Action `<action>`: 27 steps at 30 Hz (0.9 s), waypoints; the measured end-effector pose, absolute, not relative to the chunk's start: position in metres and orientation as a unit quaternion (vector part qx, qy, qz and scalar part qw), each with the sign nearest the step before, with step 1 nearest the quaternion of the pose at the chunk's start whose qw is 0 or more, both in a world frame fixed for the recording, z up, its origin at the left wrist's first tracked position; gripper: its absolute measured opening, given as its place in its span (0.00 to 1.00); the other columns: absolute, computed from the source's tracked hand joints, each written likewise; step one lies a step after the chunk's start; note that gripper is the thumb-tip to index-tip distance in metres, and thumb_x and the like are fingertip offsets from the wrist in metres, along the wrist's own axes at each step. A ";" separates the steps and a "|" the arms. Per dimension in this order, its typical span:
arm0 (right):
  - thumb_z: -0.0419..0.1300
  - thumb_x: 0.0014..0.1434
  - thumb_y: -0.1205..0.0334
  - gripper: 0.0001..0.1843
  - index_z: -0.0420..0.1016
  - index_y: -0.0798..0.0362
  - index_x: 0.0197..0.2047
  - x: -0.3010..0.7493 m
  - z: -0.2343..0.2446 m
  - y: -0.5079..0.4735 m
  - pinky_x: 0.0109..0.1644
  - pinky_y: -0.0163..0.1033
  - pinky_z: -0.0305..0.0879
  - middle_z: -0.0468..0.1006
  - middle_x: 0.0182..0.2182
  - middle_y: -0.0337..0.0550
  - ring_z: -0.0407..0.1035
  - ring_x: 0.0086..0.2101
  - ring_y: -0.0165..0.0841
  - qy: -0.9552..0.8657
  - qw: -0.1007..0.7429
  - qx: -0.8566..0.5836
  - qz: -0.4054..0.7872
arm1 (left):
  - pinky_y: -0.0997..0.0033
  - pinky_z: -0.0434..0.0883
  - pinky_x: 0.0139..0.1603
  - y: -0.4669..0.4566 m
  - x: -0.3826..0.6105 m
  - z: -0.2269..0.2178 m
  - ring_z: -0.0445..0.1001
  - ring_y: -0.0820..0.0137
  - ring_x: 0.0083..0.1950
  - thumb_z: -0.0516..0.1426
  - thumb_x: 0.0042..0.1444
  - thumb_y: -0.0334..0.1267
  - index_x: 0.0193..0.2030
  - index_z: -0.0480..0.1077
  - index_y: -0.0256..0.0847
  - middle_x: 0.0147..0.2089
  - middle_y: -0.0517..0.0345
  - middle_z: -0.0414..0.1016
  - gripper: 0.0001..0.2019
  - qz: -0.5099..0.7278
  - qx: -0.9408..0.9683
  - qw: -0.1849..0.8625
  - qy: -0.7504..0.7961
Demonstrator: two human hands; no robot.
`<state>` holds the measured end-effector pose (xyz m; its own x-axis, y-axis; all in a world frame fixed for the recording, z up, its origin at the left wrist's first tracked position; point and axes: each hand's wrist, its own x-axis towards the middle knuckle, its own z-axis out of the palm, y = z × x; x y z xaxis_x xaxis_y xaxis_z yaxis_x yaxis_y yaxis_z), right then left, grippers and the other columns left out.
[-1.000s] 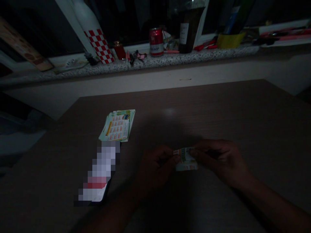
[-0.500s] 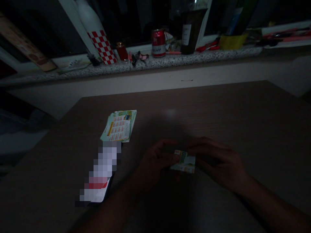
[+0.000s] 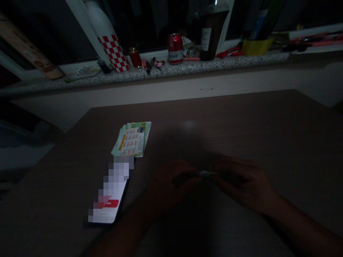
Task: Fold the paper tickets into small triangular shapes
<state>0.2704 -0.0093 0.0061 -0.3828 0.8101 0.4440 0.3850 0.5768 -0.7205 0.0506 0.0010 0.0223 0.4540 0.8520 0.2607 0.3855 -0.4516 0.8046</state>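
Observation:
The scene is very dim. My left hand [image 3: 168,182] and my right hand [image 3: 242,182] meet just above the brown table [image 3: 241,121], both pinching a small folded card [image 3: 207,173]. The card is turned edge-on, so only a thin pale strip shows between the fingertips. To the left of my hands lies a stack of green and orange printed cards [image 3: 132,139]. Just in front of that stack a lit phone [image 3: 111,200] lies flat on the table.
A speckled stone sill [image 3: 166,71] runs along the back. On it stand a red-and-white checked bottle [image 3: 107,35], a red can [image 3: 175,48], a dark bottle [image 3: 210,32], a small red jar [image 3: 134,57] and a yellow container [image 3: 255,46].
The small card has tipped from face-up to edge-on between my fingers. Both hands have stayed in nearly the same place.

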 end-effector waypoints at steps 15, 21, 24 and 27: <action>0.64 0.53 0.72 0.07 0.74 0.52 0.35 0.258 0.015 -0.019 0.28 0.31 0.66 0.77 0.26 0.37 0.71 0.25 0.27 -0.768 0.450 -0.373 0.260 | 0.78 0.64 0.28 -0.003 0.062 0.017 0.71 0.74 0.27 0.62 0.53 0.33 0.27 0.77 0.37 0.26 0.60 0.75 0.05 0.312 0.685 0.525 0.398; 0.63 0.57 0.68 0.03 0.78 0.52 0.35 0.259 0.015 -0.018 0.27 0.30 0.66 0.79 0.25 0.38 0.72 0.24 0.27 -0.750 0.451 -0.366 0.317 | 0.78 0.62 0.27 -0.002 0.059 0.015 0.67 0.75 0.26 0.63 0.51 0.35 0.27 0.75 0.36 0.25 0.61 0.72 0.06 0.300 0.641 0.586 0.394; 0.64 0.56 0.67 0.02 0.79 0.52 0.34 0.258 0.015 -0.018 0.27 0.31 0.67 0.80 0.25 0.38 0.73 0.24 0.28 -0.731 0.442 -0.391 0.341 | 0.78 0.60 0.26 -0.001 0.058 0.013 0.65 0.76 0.25 0.63 0.51 0.36 0.26 0.74 0.35 0.23 0.62 0.69 0.07 0.298 0.619 0.611 0.394; 0.65 0.56 0.66 0.02 0.80 0.52 0.33 0.257 0.015 -0.017 0.28 0.31 0.68 0.81 0.26 0.38 0.74 0.25 0.28 -0.724 0.439 -0.404 0.346 | 0.78 0.59 0.26 -0.002 0.058 0.011 0.63 0.77 0.25 0.64 0.51 0.36 0.25 0.73 0.35 0.23 0.63 0.68 0.08 0.299 0.610 0.620 0.392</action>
<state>0.2568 -0.0171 0.0147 -0.2873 0.8891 0.3562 0.2806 0.4337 -0.8563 0.0580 -0.0016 0.0113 0.5137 0.8494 -0.1208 0.1075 0.0760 0.9913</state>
